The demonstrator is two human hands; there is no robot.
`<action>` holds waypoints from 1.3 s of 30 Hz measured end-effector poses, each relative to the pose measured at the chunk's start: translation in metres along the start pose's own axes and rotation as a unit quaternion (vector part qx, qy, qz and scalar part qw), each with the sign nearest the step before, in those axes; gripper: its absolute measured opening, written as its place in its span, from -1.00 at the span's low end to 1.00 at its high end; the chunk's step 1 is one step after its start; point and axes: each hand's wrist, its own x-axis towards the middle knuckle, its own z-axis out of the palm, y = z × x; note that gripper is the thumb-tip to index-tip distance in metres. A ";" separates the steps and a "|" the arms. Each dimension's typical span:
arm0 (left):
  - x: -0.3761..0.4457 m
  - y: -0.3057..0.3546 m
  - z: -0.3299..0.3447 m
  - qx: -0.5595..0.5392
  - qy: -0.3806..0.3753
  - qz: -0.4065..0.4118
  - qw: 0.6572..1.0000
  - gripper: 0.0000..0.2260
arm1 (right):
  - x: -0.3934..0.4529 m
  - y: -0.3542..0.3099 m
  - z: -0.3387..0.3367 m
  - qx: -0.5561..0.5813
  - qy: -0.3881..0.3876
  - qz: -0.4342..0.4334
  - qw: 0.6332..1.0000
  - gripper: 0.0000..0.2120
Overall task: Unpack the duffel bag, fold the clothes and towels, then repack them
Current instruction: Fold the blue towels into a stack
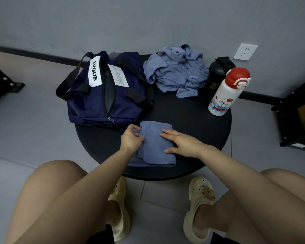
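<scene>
A folded blue towel (154,145) lies near the front of the round black table (187,120). My left hand (131,138) pinches the towel's left edge with curled fingers. My right hand (180,141) rests flat on top of the towel with fingers straight. The navy duffel bag (95,99) sits at the table's left with its zip open and its handles loose. A crumpled heap of blue towels or clothes (176,71) lies at the back of the table.
A black bottle (217,73) and a white bottle with a red cap (227,92) stand at the table's right. A dark shelf frame (296,117) stands at the far right. My knees and sandalled feet are below the table's front edge.
</scene>
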 end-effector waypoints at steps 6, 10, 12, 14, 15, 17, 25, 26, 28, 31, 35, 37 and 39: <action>0.010 -0.016 -0.014 -0.001 0.036 -0.064 0.997 -0.88 | 0.014 -0.021 0.003 -0.047 -0.024 -0.024 0.998 -0.31; 0.013 -0.026 -0.022 0.025 0.019 -0.060 0.998 -0.84 | 0.021 -0.026 0.015 -0.103 -0.045 -0.037 0.993 -0.28; 0.015 -0.030 -0.025 0.045 -0.003 -0.051 0.998 -0.81 | 0.024 -0.025 0.023 -0.133 -0.053 -0.028 0.989 -0.27; 0.016 -0.032 -0.026 0.073 0.006 -0.018 0.997 -0.78 | 0.025 -0.024 0.029 -0.152 -0.055 -0.021 0.987 -0.27; 0.016 -0.033 -0.025 0.088 0.019 -0.001 0.996 -0.78 | 0.026 -0.023 0.030 -0.156 -0.056 -0.020 0.986 -0.27; 0.013 -0.034 -0.024 0.104 0.014 0.010 0.994 -0.79 | 0.026 -0.023 0.031 -0.159 -0.055 -0.021 0.985 -0.27; 0.009 -0.034 -0.022 0.147 -0.048 -0.062 0.986 -0.73 | 0.024 -0.021 0.033 -0.178 -0.043 -0.020 0.983 -0.28; 0.009 -0.034 -0.023 0.139 -0.046 -0.068 0.987 -0.71 | 0.024 -0.021 0.033 -0.178 -0.040 -0.020 0.983 -0.28; 0.008 -0.031 -0.025 0.112 -0.044 -0.070 0.990 -0.76 | 0.023 -0.022 0.033 -0.179 -0.034 -0.021 0.983 -0.28; 0.008 -0.027 -0.028 0.046 -0.019 -0.043 0.998 -0.85 | 0.022 -0.025 0.032 -0.186 -0.019 -0.018 0.982 -0.29; 0.011 -0.032 -0.031 0.060 0.025 0.009 0.998 -0.86 | 0.023 -0.026 0.033 -0.193 -0.016 -0.010 0.981 -0.30; 0.013 -0.038 -0.027 0.115 0.022 0.029 0.993 -0.86 | 0.024 -0.027 0.035 -0.193 -0.029 -0.002 0.981 -0.31; 0.010 -0.039 -0.022 0.219 0.022 0.067 0.973 -0.81 | 0.026 -0.027 0.036 -0.199 -0.040 0.004 0.979 -0.31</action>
